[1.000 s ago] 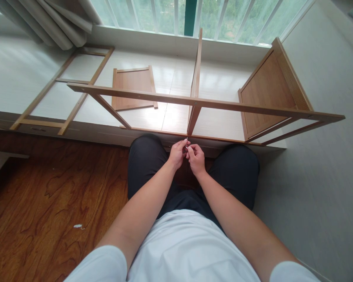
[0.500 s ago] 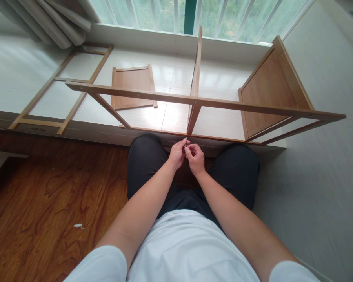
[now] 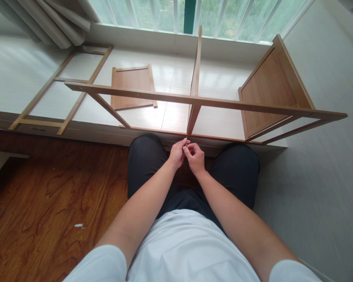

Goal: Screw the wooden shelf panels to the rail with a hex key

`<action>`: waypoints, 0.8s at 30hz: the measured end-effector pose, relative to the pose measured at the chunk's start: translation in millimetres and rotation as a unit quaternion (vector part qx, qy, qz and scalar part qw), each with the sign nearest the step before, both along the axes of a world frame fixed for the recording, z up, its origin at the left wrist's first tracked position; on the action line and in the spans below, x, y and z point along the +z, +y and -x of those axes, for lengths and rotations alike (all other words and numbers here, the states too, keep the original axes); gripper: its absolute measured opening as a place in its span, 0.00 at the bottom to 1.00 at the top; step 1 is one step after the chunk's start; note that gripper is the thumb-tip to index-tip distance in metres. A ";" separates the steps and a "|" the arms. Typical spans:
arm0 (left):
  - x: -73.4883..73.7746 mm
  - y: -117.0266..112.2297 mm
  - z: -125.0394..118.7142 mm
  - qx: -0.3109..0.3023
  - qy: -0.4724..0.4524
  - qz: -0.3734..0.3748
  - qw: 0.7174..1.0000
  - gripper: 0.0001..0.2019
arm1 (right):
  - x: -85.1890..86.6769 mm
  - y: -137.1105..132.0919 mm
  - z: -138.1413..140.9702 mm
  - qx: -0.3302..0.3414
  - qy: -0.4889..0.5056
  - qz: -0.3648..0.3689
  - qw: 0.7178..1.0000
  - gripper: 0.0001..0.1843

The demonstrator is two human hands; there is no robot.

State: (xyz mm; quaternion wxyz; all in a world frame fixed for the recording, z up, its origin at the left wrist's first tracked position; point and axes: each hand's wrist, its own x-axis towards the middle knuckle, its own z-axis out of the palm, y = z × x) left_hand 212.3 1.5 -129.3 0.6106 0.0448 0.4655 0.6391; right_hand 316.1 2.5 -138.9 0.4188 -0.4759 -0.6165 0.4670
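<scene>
A wooden shelf frame (image 3: 153,95) stands on the window ledge in front of me, with an upright divider (image 3: 195,74) at its middle. At the lower front rail, under that divider, a thin metal hex key (image 3: 186,138) points into the wood. My left hand (image 3: 177,153) is closed around the key's shaft, close below the rail. Just to the right, my right hand (image 3: 195,157) pinches the key's near end between thumb and fingers. Fingers cover most of the key, and the screw at its tip is too small to see.
A wooden ladder-like frame (image 3: 73,102) and a small wooden panel (image 3: 132,87) lie on the ledge to the left. A large panel (image 3: 272,86) stands at the frame's right end, near the wall (image 3: 317,164). A grey curtain (image 3: 55,19) hangs at upper left.
My right-hand fingers have shifted slightly at the key's near end. My left hand and the wooden frame stay where they were.
</scene>
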 end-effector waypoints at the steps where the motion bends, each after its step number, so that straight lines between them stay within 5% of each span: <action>1: 0.2 0.0 0.1 0.000 -0.001 0.000 1.000 0.11 | 0.7 0.3 0.3 -0.001 -0.001 -0.001 1.000 0.16; 11: -0.2 0.7 1.9 0.004 0.002 -0.005 1.000 0.19 | -6.1 3.6 1.3 0.003 0.014 0.019 1.000 0.18; 24: 3.3 0.2 0.5 -0.017 0.024 0.006 1.000 0.15 | -0.6 0.2 3.7 -0.013 0.064 0.069 0.995 0.17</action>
